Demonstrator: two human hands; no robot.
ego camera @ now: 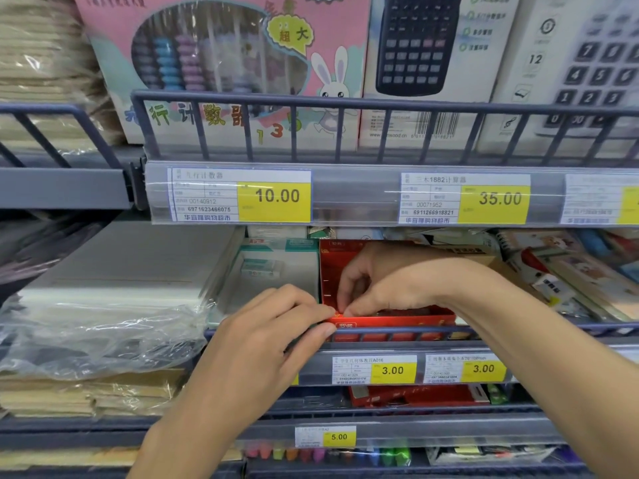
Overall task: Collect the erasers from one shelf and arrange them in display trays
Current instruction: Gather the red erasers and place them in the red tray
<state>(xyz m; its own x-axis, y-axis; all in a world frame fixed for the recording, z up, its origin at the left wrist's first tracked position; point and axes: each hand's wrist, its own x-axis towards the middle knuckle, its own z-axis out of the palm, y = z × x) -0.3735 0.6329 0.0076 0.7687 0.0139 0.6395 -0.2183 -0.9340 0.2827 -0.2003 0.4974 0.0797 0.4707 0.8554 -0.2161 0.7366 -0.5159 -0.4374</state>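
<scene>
While my left hand (273,326) pinches the red display tray's (390,318) front corner on the middle shelf, my right hand (377,278) pinches its rim; I should steady it, erasers (261,267) waiting just left.

Two hands (276,326), one red tray (390,319), two loose white erasers (261,267), six price tags (275,197).

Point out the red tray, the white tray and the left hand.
red tray (390,319): head view, front wall.
white tray (276,271): head view, inside floor.
left hand (266,340): head view, back of hand.
</scene>
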